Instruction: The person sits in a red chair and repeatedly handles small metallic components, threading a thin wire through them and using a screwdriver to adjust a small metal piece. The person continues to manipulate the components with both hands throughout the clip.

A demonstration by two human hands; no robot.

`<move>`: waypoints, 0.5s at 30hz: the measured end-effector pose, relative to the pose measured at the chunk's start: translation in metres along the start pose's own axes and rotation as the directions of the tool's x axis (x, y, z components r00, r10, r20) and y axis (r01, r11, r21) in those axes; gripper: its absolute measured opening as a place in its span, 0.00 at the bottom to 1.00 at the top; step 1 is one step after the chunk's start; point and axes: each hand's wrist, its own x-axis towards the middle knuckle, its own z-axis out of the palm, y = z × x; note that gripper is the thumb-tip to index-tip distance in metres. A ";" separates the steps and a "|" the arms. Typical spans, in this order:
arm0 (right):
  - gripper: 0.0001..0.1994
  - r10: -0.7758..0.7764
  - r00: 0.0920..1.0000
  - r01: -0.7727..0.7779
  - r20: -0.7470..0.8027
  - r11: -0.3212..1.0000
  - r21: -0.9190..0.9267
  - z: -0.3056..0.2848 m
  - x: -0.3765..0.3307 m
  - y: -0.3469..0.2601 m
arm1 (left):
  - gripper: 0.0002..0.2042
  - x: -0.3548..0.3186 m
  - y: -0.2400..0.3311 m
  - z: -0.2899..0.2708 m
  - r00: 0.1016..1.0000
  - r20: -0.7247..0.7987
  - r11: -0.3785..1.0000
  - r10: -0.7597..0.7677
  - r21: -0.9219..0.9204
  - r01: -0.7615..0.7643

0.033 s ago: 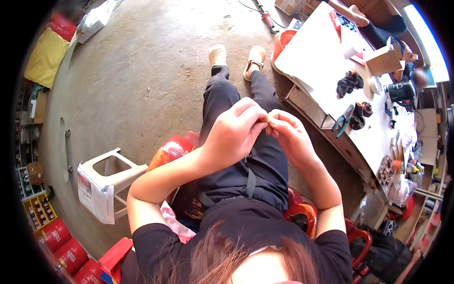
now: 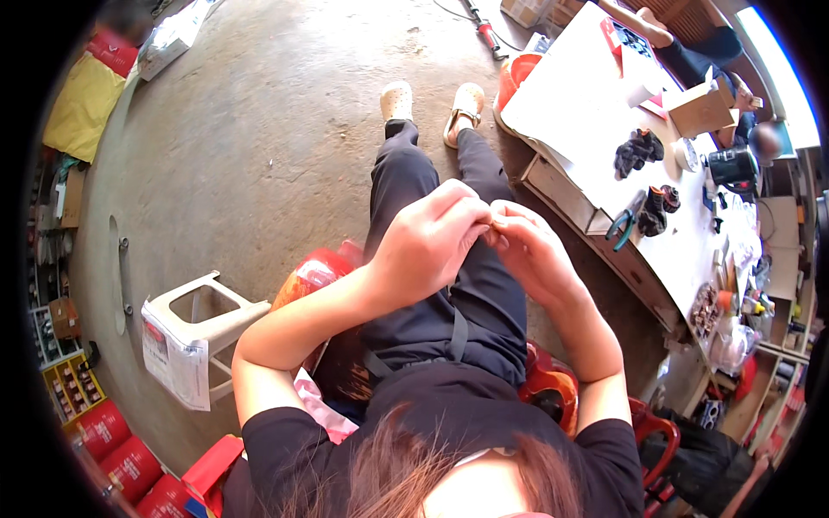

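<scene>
My hands (image 2: 433, 243): two. My clogs (image 2: 396, 102): two. Stool (image 2: 245, 312): one. Red canisters (image 2: 131, 466), low left: three. Pliers (image 2: 623, 226): one pair.

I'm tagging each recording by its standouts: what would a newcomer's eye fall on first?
First, the left hand and right hand, fingertips close together mid-view above the dark trousers. Then the bright white table on the right, and the cream stool on the left.

Cream stool (image 2: 194, 329) on concrete floor (image 2: 285, 129); dark gloves (image 2: 639, 154), blue-handled pliers (image 2: 629, 215) on white table (image 2: 570, 104).
</scene>
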 end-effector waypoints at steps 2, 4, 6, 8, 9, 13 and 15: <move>0.05 0.070 0.996 -0.079 0.060 0.981 0.176 0.001 0.006 0.003 | 0.07 -0.001 -0.017 0.000 0.966 -0.011 0.954 0.258 0.162 -0.253; 0.10 0.073 0.991 -0.097 0.114 0.970 0.221 -0.006 0.012 0.011 | 0.07 0.002 -0.020 -0.004 0.983 -0.010 0.981 0.184 0.071 -0.183; 0.15 -0.015 0.999 0.015 0.041 1.000 -0.012 -0.009 0.016 0.007 | 0.04 0.003 -0.020 -0.012 0.999 0.029 0.995 -0.046 -0.082 0.049; 0.23 -0.219 0.973 0.179 -0.071 0.914 -0.365 -0.006 0.020 0.005 | 0.03 0.002 -0.028 -0.015 0.935 0.083 0.903 -0.344 -0.245 0.354; 0.18 -0.330 0.942 0.251 -0.063 0.816 -0.520 -0.010 0.024 0.003 | 0.02 -0.001 -0.033 -0.016 0.868 0.124 0.809 -0.481 -0.317 0.494; 0.19 -0.628 0.743 0.260 0.229 -0.044 -0.965 0.006 0.038 -0.010 | 0.02 -0.001 -0.047 -0.024 0.835 0.130 0.779 -0.535 -0.306 0.547; 0.21 -0.581 0.733 0.269 0.353 -0.228 -0.936 0.011 0.052 -0.009 | 0.02 0.000 -0.055 -0.029 0.834 0.109 0.779 -0.541 -0.309 0.546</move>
